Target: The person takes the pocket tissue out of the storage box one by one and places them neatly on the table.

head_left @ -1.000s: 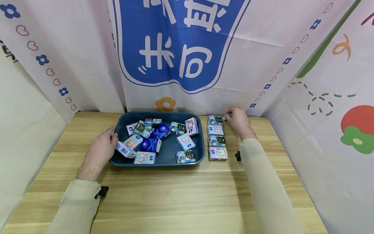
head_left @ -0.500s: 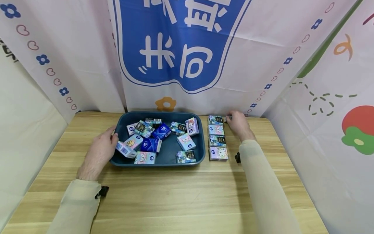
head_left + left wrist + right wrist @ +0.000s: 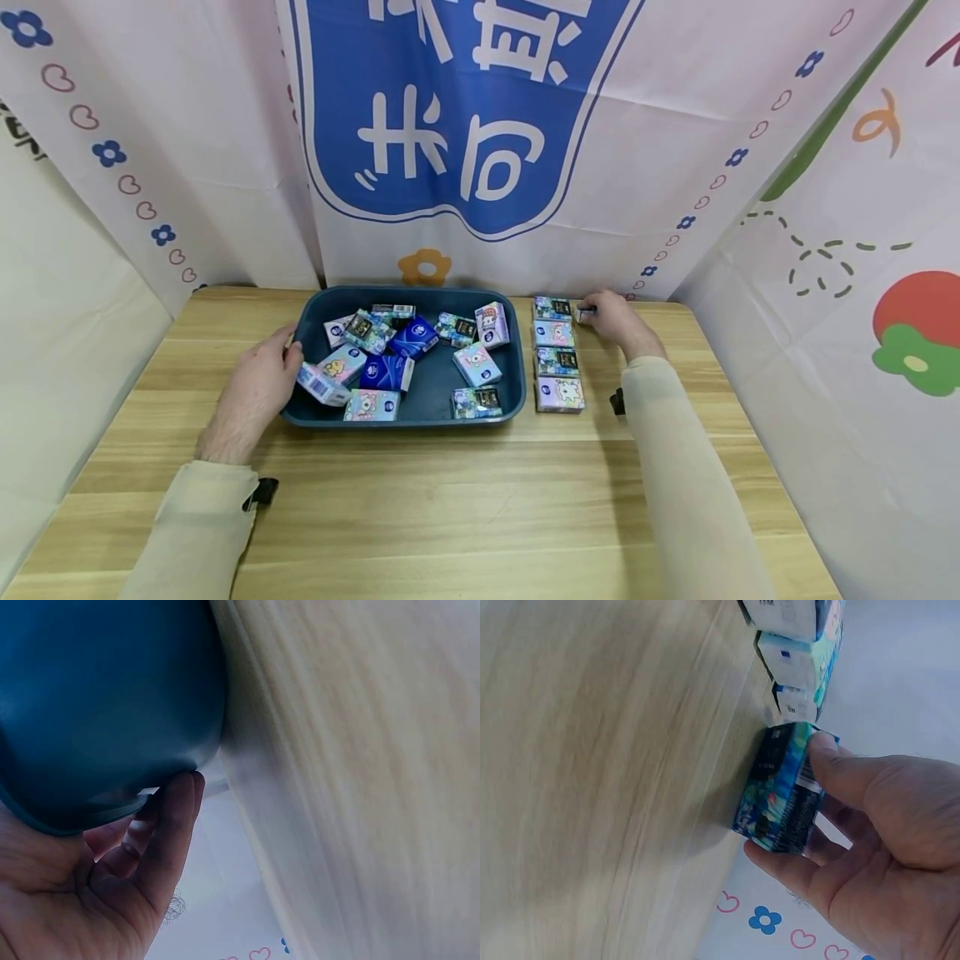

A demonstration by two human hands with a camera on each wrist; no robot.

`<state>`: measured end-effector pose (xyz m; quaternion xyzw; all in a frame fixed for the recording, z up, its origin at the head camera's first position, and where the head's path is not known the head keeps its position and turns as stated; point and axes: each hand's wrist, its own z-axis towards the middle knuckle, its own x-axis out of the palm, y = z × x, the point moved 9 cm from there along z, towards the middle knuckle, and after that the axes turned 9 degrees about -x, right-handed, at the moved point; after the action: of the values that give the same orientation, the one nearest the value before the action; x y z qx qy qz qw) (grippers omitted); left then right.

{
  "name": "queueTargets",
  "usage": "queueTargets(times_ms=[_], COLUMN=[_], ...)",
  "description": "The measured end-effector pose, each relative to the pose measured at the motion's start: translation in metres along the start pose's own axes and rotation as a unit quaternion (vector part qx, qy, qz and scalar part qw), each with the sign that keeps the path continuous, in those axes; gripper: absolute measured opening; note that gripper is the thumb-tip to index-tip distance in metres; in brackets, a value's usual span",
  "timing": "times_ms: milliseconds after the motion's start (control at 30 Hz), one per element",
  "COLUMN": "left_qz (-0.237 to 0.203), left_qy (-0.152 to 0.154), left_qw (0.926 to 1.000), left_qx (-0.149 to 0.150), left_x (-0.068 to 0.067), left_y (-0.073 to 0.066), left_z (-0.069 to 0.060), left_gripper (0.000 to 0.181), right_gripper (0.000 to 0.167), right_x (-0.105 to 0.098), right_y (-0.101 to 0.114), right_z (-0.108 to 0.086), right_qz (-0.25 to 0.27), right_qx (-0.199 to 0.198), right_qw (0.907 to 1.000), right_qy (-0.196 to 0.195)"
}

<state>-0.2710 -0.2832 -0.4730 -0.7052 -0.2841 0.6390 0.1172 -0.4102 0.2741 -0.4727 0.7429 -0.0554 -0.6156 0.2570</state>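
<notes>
Your right hand point(image 3: 615, 318): pinching one floral pack point(image 3: 776, 787), beside the far end of a four-pack row point(image 3: 557, 362); its barcode point(image 3: 808, 776) shows only at right wrist. Your left hand point(image 3: 258, 383): gripping the blue tray point(image 3: 405, 423).

With my left grip point(image 3: 97, 889) I hold the blue tub point(image 3: 112, 697) at its rim, my fingertips point(image 3: 178, 791) touching its side. Beside it stretches the wood-grained table point(image 3: 360, 750), and a white sheet point(image 3: 221, 881) with a pink heart outline point(image 3: 259, 951) shows past my fingers.

Blue-black floral pack point(image 3: 776, 791) | held near pack row point(image 3: 557, 362) | teal tray point(image 3: 431, 400), upright
</notes>
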Motion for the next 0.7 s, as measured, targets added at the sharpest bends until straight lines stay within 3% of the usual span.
queueTargets(times_ms=[367, 700], left_qz=[0.002, 0.005], left_qy=[0.007, 0.007], left_qw=[1.0, 0.9999], left_qx=[-0.006, -0.011], left_x=[0.001, 0.001], left_y=[0.001, 0.002], left_z=[0.0, 0.001], left_gripper=[0.063, 0.063], right_gripper=[0.044, 0.041], right_x=[-0.005, -0.003], right_y=[0.008, 0.006], right_z=[-0.011, -0.005], right_qz=[-0.038, -0.047], right_qx=[0.012, 0.007], right_qw=[0.9988, 0.9988], right_qy=[0.027, 0.012])
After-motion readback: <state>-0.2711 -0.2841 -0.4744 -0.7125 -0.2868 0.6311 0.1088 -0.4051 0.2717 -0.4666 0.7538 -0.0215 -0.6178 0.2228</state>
